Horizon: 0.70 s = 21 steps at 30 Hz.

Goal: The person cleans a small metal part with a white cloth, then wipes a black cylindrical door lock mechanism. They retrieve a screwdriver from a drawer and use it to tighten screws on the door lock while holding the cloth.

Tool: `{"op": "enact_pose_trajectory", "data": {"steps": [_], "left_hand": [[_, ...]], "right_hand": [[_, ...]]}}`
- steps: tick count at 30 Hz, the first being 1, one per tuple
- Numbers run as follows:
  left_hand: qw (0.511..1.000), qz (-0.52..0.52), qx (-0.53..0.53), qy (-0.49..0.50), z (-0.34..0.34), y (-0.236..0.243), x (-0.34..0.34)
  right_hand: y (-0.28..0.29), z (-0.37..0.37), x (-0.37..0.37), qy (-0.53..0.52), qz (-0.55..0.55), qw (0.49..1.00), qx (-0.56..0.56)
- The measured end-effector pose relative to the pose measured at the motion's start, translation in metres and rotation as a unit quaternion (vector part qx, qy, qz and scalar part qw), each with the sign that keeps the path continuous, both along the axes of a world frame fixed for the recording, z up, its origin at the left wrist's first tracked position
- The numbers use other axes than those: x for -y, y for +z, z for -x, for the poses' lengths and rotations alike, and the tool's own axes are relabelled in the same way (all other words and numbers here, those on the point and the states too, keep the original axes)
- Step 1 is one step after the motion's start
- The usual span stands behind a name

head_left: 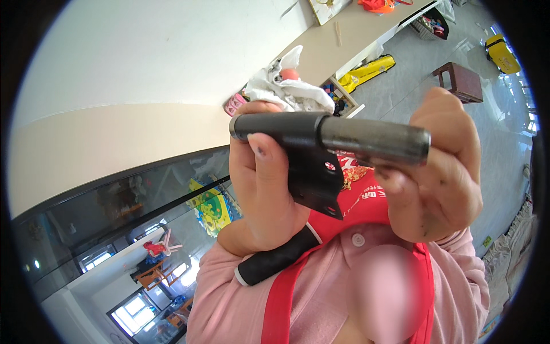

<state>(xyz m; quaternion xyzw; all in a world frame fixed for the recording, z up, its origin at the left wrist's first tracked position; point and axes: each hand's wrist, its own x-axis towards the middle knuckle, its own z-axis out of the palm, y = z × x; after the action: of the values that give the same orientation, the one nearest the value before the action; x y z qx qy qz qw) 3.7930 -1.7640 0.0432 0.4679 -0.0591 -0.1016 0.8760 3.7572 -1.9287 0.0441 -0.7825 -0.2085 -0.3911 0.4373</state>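
Observation:
A black metal hinge half [281, 129], with a barrel and a drilled leaf hanging below it, is held up close in front of me. A bare grey steel pin [375, 139] sticks out of its barrel to the right. My left hand [263, 189] is closed around the barrel's left end, thumb in front. Beneath and behind the pin, my right hand [444, 183] is curled, thumb and forefinger pinched together. The pin hides what those fingers hold, if anything. Dark smudges mark both hands.
Behind the hinge, crumpled white tissue [286, 92] lies at the end of a long counter [321, 54]. An open drawer [349, 109], a yellow bag [366, 73] and a brown stool [460, 83] are beyond. A black cylinder [278, 261] rests against my red apron.

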Motion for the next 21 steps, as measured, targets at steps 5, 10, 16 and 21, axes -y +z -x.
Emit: {"op": "enact_pose_trajectory", "data": {"steps": [5,10,16,21], "left_hand": [[0.995,0.076,-0.026,-0.057,-0.010,-0.002,-0.006],[0.967,0.217,-0.092,-0.100,-0.004,-0.009,-0.011],[0.898,0.373,-0.121,-0.200,-0.009,-0.010,-0.003],[0.915,0.325,-0.043,-0.237,-0.014,-0.024,0.002]], "right_hand": [[0.003,0.006,0.002,0.001,-0.061,0.998,-0.021],[-0.006,0.004,-0.007,0.068,-0.281,0.948,-0.129],[-0.007,0.003,-0.009,0.094,-0.328,0.925,-0.166],[-0.009,0.000,-0.007,0.130,-0.298,0.932,-0.160]]}}
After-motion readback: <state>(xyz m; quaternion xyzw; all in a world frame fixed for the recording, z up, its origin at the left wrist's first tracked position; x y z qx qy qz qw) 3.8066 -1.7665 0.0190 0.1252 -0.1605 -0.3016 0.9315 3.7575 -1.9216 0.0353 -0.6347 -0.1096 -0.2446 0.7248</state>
